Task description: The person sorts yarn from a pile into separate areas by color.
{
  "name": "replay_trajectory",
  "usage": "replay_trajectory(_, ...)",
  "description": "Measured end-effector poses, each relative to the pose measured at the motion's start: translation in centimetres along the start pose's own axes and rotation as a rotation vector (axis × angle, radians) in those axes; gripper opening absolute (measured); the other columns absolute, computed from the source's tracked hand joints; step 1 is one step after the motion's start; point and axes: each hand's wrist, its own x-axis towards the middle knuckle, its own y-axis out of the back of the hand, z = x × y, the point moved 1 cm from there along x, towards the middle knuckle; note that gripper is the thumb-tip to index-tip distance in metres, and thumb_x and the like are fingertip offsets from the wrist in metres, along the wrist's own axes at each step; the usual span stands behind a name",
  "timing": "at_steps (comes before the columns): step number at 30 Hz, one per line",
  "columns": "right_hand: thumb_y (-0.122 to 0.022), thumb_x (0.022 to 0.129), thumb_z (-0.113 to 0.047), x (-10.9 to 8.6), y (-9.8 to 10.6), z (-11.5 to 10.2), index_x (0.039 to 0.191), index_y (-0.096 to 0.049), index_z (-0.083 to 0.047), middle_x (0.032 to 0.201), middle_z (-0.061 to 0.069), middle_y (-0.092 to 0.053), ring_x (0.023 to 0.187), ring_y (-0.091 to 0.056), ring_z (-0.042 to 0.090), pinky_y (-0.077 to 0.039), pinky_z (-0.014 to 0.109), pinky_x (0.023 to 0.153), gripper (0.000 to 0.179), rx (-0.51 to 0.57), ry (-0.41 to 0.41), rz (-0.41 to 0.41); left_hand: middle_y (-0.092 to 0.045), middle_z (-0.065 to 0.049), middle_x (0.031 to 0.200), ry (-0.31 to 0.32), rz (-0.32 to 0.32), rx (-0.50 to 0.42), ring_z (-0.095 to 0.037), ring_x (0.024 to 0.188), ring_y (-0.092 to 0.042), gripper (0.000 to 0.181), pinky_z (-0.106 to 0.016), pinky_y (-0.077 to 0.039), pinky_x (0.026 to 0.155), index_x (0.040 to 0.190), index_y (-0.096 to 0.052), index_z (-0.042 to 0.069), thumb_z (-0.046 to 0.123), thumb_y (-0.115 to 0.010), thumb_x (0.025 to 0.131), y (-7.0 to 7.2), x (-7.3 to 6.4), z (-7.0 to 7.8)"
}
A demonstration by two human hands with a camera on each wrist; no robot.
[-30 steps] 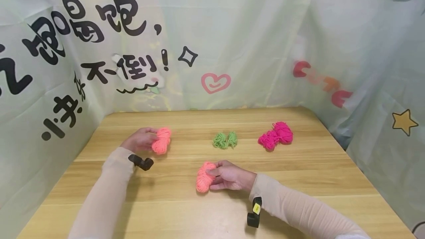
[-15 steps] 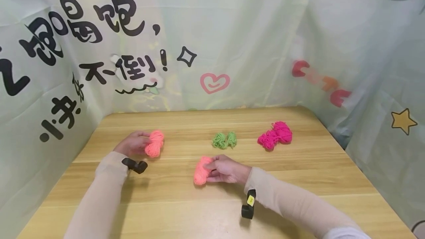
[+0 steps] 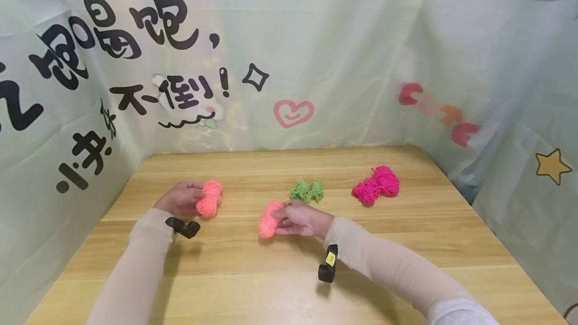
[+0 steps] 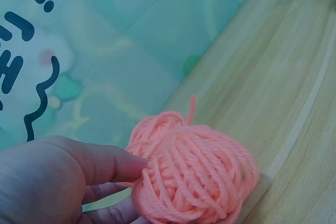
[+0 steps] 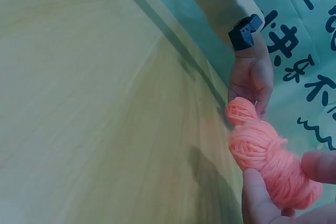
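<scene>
At the left of the table my left hand [image 3: 180,198] pinches a coral yarn skein [image 3: 209,198], narrow at its waist, between thumb and fingers. In the left wrist view this skein [image 4: 194,177] fills the lower middle, a loose yarn end standing up from it. My right hand [image 3: 301,218] grips a second coral yarn skein [image 3: 269,219] near the middle of the table. The right wrist view has thumb and fingers on either side of that skein [image 5: 273,163], with the left hand [image 5: 252,80] and its skein behind. A green yarn bundle [image 3: 300,191] lies just beyond my right hand.
A magenta yarn bundle [image 3: 377,185] lies at the back right of the wooden table [image 3: 244,285]. Printed cloth [image 3: 352,64] hangs along the table's back and sides. A black wrist camera [image 3: 328,264] sits below my right wrist.
My left hand has shifted left and slightly nearer with its skein, then stayed about there. My right hand has carried its skein away from me and a little left, closer to the green yarn.
</scene>
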Motion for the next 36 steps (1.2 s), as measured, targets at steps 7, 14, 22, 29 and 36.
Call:
replay_trajectory(7,-0.055,0.094,0.002,0.7,-1.2,-0.6,0.122,-0.040,0.004,0.095,0.016,-0.056,0.084,-0.060,0.024,-0.054,0.039,0.085,0.032,-0.006,0.011,-0.014,-0.059,-0.008,0.093,-0.001,-0.013,-0.042,-0.014,0.076,-0.060,0.042,-0.032,-0.055,0.068,0.132,-0.034,-0.013,0.001,-0.049,0.096,0.0,-0.1,-0.4)
replay_trajectory(14,-0.056,0.095,0.000,1.6,-1.6,-1.1,0.125,-0.041,0.007,0.098,0.016,-0.057,0.086,-0.061,0.024,-0.054,0.037,0.085,0.034,-0.006,0.002,-0.023,-0.056,-0.006,0.090,0.014,-0.015,-0.032,-0.013,0.073,-0.057,0.042,-0.030,-0.054,0.065,0.133,-0.035,-0.012,0.002,-0.049,0.096,0.1,-0.1,-0.7)
replay_trajectory(22,-0.057,0.094,0.000,3.0,-1.9,-1.2,0.114,-0.048,0.003,0.094,0.015,-0.059,0.081,-0.062,0.022,-0.056,0.036,0.081,0.022,-0.014,0.017,-0.017,-0.059,-0.005,0.086,0.049,0.017,0.001,-0.012,0.071,-0.059,0.046,-0.029,-0.054,0.064,0.135,-0.036,-0.011,0.004,-0.052,0.095,0.1,-0.1,-0.8)
replay_trajectory(29,-0.058,0.094,0.000,4.3,-2.5,-1.6,0.111,-0.048,0.002,0.092,0.014,-0.060,0.079,-0.062,0.021,-0.056,0.034,0.080,0.020,-0.044,0.028,-0.010,-0.058,-0.006,0.085,0.055,0.030,0.006,-0.013,0.071,-0.057,0.044,-0.029,-0.054,0.064,0.132,-0.037,-0.009,0.005,-0.054,0.095,-0.1,0.2,-0.8)
replay_trajectory(36,-0.060,0.093,-0.002,5.6,-3.1,-2.0,0.118,-0.049,0.004,0.088,0.011,-0.059,0.074,-0.060,0.018,-0.057,0.032,0.077,0.027,-0.094,0.043,-0.013,-0.056,-0.007,0.089,0.057,0.046,0.010,-0.014,0.073,-0.057,0.041,-0.029,-0.054,0.065,0.131,-0.038,-0.009,0.003,-0.053,0.095,-0.4,0.1,-0.7)
